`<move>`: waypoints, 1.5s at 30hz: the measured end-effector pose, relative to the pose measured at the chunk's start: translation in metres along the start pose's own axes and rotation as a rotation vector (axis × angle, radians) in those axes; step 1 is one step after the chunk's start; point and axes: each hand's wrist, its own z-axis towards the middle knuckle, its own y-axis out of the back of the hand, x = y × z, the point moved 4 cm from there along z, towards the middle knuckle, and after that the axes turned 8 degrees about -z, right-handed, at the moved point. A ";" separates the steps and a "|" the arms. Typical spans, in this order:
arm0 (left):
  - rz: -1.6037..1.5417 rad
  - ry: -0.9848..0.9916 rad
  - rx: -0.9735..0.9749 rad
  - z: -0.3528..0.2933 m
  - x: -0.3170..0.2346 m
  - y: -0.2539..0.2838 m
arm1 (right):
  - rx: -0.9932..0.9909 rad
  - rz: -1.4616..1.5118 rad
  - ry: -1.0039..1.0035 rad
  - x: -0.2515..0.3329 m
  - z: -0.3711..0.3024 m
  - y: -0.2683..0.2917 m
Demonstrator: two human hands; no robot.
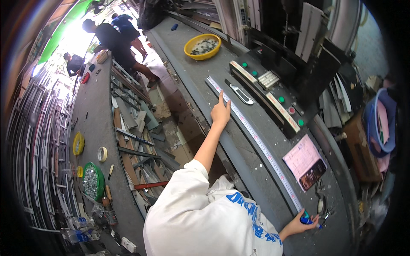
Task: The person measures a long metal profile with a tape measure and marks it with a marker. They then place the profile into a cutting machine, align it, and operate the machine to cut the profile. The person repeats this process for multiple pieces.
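A long tape measure blade (256,138) lies stretched along a thin dark strip (276,175) on the grey bench. My left hand (220,113) rests near its far end, index finger and thumb extended with their tips at the blade. The other fingers of that hand are partly hidden. At the near end my right hand (297,226) is closed around the tape measure's blue and green case (306,219). A small blue tip sticks out past those fingers, too small to name. A white utility knife (242,94) lies to the right of the blade.
A black machine with green buttons (281,100) lines the bench's right side. Pink papers (297,155) and a phone (313,175) lie nearer. A yellow basin (203,47) stands farther back. Left are offcuts (143,123) and another bench (96,111). Several people stand far left.
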 end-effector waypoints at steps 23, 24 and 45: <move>0.551 0.143 0.019 0.069 0.017 -0.041 | -0.019 0.119 0.006 0.025 0.001 0.007; 0.561 0.150 0.028 0.071 0.018 -0.041 | -0.015 0.134 -0.014 0.025 0.001 0.007; 0.507 0.029 -0.076 0.080 0.019 -0.035 | 0.100 0.154 -0.019 0.013 0.009 0.012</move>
